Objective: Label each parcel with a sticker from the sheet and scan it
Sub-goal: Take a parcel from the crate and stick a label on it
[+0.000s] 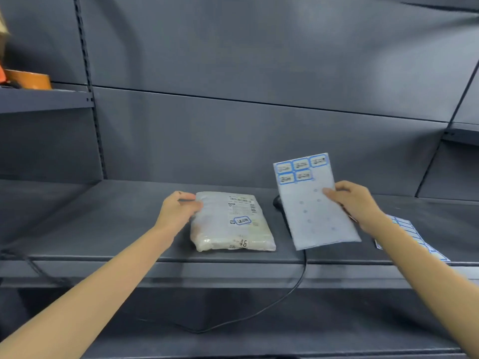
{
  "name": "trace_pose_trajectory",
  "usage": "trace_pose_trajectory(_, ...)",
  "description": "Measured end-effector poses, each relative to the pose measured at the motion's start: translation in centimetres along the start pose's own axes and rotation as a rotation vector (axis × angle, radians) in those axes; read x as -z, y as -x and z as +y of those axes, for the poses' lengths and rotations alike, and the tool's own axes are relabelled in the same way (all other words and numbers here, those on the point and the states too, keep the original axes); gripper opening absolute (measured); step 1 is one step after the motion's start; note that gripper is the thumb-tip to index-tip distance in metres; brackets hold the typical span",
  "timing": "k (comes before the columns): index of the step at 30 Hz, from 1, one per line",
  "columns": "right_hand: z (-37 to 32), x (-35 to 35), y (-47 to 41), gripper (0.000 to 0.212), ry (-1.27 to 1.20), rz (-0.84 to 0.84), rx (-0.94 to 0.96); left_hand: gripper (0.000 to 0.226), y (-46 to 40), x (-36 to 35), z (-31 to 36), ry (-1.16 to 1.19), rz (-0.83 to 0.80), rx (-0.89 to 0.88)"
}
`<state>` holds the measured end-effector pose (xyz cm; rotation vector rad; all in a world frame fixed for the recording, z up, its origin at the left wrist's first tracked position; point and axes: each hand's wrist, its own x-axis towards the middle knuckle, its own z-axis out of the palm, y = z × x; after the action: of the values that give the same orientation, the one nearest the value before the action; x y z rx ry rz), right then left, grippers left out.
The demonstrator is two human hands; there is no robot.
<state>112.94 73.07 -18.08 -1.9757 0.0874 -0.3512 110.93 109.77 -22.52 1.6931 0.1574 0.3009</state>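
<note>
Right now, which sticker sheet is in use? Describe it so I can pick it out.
On the dark shelf, right of the white parcel, the right hand holds up a pale sticker sheet. Only five blue-bordered stickers remain at its top, unlike the fuller sheet lying flat behind that wrist.

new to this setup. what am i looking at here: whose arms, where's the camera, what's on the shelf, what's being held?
There is no robot: these are a person's bare arms, filmed by one wide-angle camera on their head, looking forward and down. The left hand grips the edge of a wrapped parcel lying on a dark metal shelf; the parcel already bears a blue-bordered sticker. The right hand holds up a sticker sheet with five stickers left. Behind it sits a black corded device, probably the scanner. Another sticker sheet lies to the right.
</note>
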Motion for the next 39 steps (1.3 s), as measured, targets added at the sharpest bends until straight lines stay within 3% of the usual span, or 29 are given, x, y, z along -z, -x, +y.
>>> trace_pose_trajectory(5, 6.1, 8.0, -3.2, 0.020, 0.384, 0.214, -0.111, 0.054, -0.5, -2.3, -0.9, -0.264, -0.014, 0.070)
trace_pose_trajectory(9, 10.2, 10.2, -4.4, 0.029, 0.562, 0.233, -0.181, 0.087, -0.4, -3.3, -0.9, -0.419, -0.056, 0.140)
trace_pose_trajectory(16, 12.6, 9.7, -4.5, 0.041, 0.873, 0.306, -0.215, 0.059, -0.2, -3.7, -2.6, -0.119, 0.071, 0.041)
trace_pose_trajectory(21, 12.8, 8.9, -4.1, 0.044, 0.950, 0.305, -0.211, 0.077, 0.6, -3.8, -2.4, 0.112, 0.112, -0.043)
trace_pose_trajectory(25, 12.9, 8.8, -3.8, 0.043, 0.995, 0.250, -0.143, 0.100, 0.3, -2.8, -0.3, 0.146, 0.009, -0.051)
trace_pose_trajectory(30, 13.0, 8.2, -2.8, 0.051, 1.090, 0.168, -0.050, 0.078, 1.1, -2.1, 1.8, 0.243, -0.094, -0.054)
trace_pose_trajectory(39, 13.5, 14.0, 2.5, 0.047, 1.224, 0.275, -0.075, 0.080, 4.7, -11.0, 6.3, 0.444, -0.364, -0.087)
